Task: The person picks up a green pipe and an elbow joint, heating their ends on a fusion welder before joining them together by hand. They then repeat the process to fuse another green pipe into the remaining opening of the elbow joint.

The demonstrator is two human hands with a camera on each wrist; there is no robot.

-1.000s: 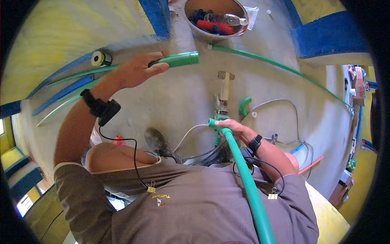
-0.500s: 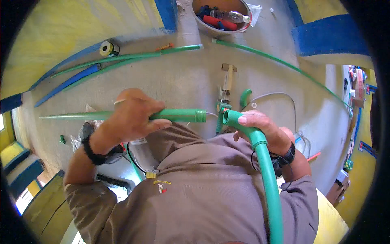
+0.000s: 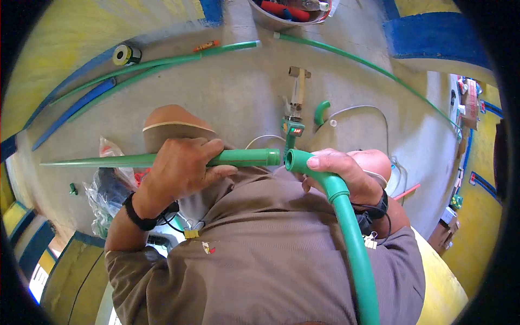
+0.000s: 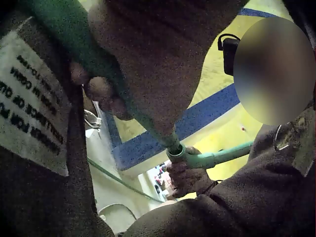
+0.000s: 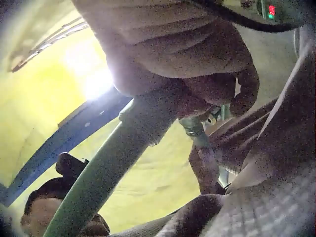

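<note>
Across the lap in the head view, my left hand grips a long green pipe near its right end, which has a ridged tip. My right hand holds a green elbow fitting, thumb on top near its open mouth. A second green pipe is joined to the elbow's other end and runs down past the chest. The first pipe's tip faces the elbow's mouth with a narrow gap between. Seen from the right wrist, the palm covers much of the elbow.
A green tool with a lit red display stands on the floor beyond the lap. Near it lies a loose green elbow. More green pipes, a blue pipe, a tape roll and a bucket are farther off.
My left hand has brought its pipe from the floor back over the lap. My right hand has tilted the elbow's mouth leftward, and the gap to the pipe tip has narrowed.
</note>
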